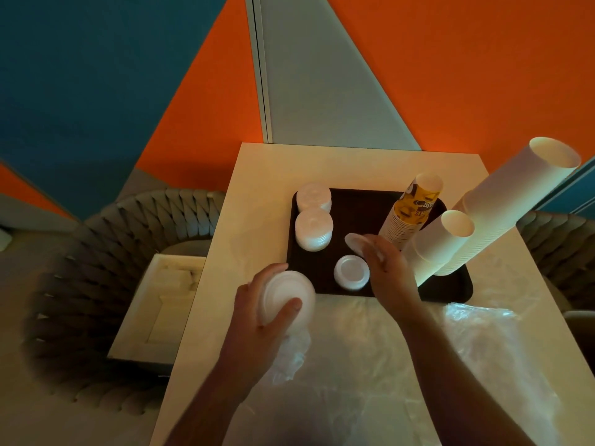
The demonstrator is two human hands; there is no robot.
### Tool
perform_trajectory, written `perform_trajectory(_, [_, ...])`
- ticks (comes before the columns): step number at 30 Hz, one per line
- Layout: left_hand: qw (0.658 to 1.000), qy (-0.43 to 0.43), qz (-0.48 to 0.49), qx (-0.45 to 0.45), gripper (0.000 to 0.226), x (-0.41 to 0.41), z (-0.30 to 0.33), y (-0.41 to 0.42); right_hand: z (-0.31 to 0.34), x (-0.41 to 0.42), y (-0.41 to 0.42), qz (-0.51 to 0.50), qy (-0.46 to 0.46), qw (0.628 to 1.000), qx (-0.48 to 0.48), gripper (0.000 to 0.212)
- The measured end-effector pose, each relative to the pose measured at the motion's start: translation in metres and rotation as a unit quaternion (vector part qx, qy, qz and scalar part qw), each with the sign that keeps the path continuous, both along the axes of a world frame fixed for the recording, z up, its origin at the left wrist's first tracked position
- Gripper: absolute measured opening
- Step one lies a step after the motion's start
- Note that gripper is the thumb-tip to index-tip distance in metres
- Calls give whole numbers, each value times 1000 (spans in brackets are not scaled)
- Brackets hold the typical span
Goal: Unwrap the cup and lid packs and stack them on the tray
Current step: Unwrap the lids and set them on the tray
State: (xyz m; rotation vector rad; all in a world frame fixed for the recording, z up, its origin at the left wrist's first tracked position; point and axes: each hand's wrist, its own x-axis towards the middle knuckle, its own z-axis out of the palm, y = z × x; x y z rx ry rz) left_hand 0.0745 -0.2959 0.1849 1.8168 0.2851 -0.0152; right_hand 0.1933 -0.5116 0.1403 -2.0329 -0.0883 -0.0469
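A dark tray [360, 204] lies on the white table [257, 194]. Two stacks of white lids [314, 230] stand at its left, and a low lid stack [351, 272] sits near its front edge. At the tray's right rise a yellow printed cup stack [413, 210] and two tall white cup stacks [502, 201]. My left hand [260, 317] grips a pack of white lids [286, 296] with clear wrap hanging below it, just left of the tray. My right hand [386, 265] holds a few white lids [355, 243] above the low stack.
Loose clear plastic wrap [467, 346] covers the table's near half. A white box [161, 304] rests on a woven grey chair [106, 262] to the left. Another woven chair [560, 246] stands at the right. Orange and blue wall panels rise behind the table.
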Motion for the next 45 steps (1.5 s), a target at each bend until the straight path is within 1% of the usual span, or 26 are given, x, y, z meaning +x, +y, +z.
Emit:
perform_trajectory(3, [1000,11,13,2,44,-1,-3,5,-34,13,-5,16,-36,990,-136,32])
perform_trajectory(6, [1000,22,22,2,47,-2,-3,8,-60,20,-5,55,-66,973,-213,33])
perform_trajectory(7, [999,25,24,2,48,-2,-4,9,-67,20,-5,61,-64,968,-234,33])
perform_trajectory(9, [999,31,26,5,49,-2,-4,10,-77,18,-6,68,-30,960,-269,35])
perform_trajectory(11, [999,31,26,6,45,-2,-4,11,-83,12,-6,73,22,957,-281,43])
perform_trajectory(14, [999,32,27,9,46,-2,-7,11,-88,4,-8,74,45,954,-287,53])
perform_trajectory(19, [999,32,26,19,46,-1,-5,8,-87,1,-7,65,50,953,-293,53])
perform_trajectory(22, [999,31,27,8,48,-2,-4,7,-77,2,-5,61,50,947,-312,50])
perform_trajectory(24, [999,27,31,-9,48,-2,-3,6,-66,2,-2,49,40,953,-297,46])
perform_trajectory(25, [999,25,32,-14,47,-3,-4,6,-58,0,0,41,38,960,-273,42])
perform_trajectory(27, [999,21,29,-16,46,-3,-5,4,-35,-5,6,32,59,980,-186,26])
perform_trajectory(28, [999,21,25,-18,46,-3,-6,3,-22,-10,9,36,80,988,-128,17])
perform_trajectory(29, [999,21,21,-19,44,-3,-6,2,-8,-15,14,44,99,992,-69,12])
perform_trajectory(31, [1000,20,11,-10,40,-2,-4,-1,17,-26,22,64,123,990,24,12])
perform_trajectory(33, [1000,11,4,9,41,-1,-3,-5,37,-38,28,94,128,985,66,10])
perform_trajectory(36, [1000,1,5,28,41,-1,-4,-8,56,-51,31,134,120,982,66,9])
perform_trajectory(39, [999,-3,-6,37,41,-1,-6,-10,64,-58,30,153,94,983,24,8])
perform_trajectory(42, [999,-1,-10,37,42,-1,-4,-12,64,-59,29,155,50,987,-14,10])
perform_trajectory(45, [999,-2,-13,34,45,-2,-2,-14,64,-61,29,149,20,988,-29,10])
